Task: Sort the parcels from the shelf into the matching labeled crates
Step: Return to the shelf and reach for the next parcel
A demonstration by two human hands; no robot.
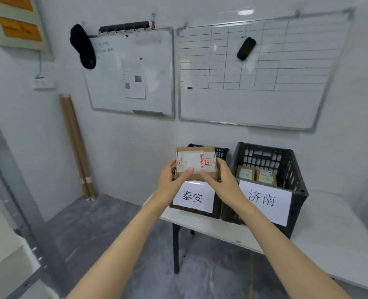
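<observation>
A small brown cardboard parcel (195, 161) with a white label and red B marks is held up in both hands, directly above the left black crate (217, 209). My left hand (174, 181) grips its left side with the thumb on the front. My right hand (220, 180) grips its right side, thumb on the lower front. The left crate carries a white sign reading 泰安 (193, 197). The right black crate (290, 169) has a sign reading 济南 (265, 201) and holds two brown parcels (257, 175).
Both crates stand on a white table (211, 227) with a black leg (176, 249). Two whiteboards (254, 100) hang on the tiled wall behind. Cardboard tubes (77, 147) lean in the left corner. Grey floor lies below, with a metal frame (10, 190) at far left.
</observation>
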